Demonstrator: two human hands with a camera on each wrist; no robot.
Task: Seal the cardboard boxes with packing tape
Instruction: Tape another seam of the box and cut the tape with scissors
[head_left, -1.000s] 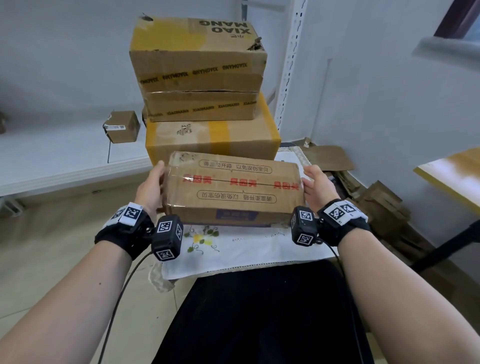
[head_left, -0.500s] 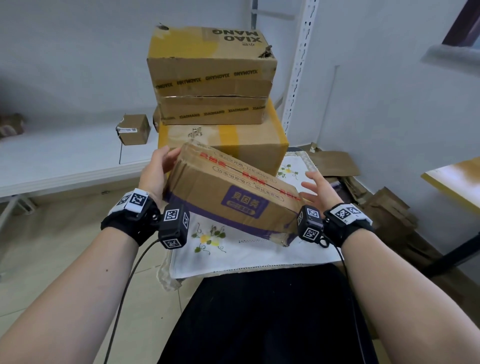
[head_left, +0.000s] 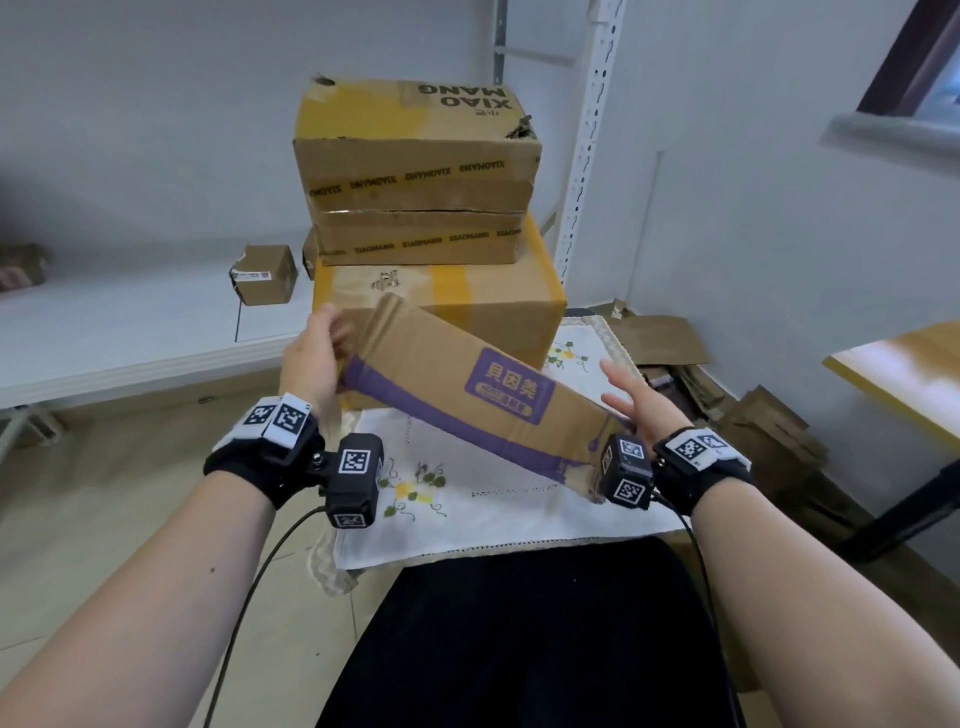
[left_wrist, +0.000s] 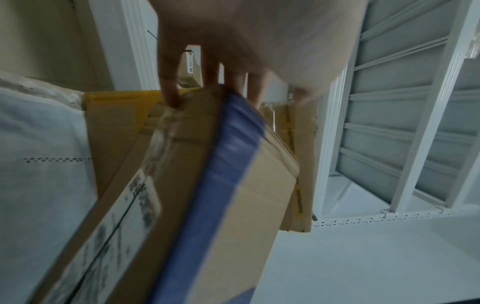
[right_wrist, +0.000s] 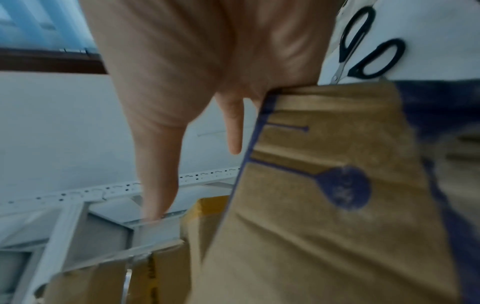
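Observation:
A long cardboard box (head_left: 467, 395) with a purple band and purple label hangs tilted over the cloth, its left end high and its right end low. My left hand (head_left: 317, 358) grips the raised left end, thumb on top and fingers behind. In the left wrist view the fingertips (left_wrist: 170, 100) press on that end of the box (left_wrist: 207, 195). My right hand (head_left: 639, 400) is at the low right end with its fingers straight and spread. In the right wrist view the palm (right_wrist: 207, 82) touches the box (right_wrist: 324, 195) edge.
Behind stands a stack: a large yellow-taped box (head_left: 493, 306) with a XIAOMANG box (head_left: 415, 156) on top. Black scissors (right_wrist: 363, 45) lie on the white embroidered cloth (head_left: 493, 514). A small box (head_left: 265, 275) sits on the white shelf. Flattened cardboard (head_left: 665, 338) lies at the right by a wooden tabletop (head_left: 904, 374).
The box went from level with its printed top up to tilted, left end raised, purple label side facing me. My right hand's fingers have straightened off the end.

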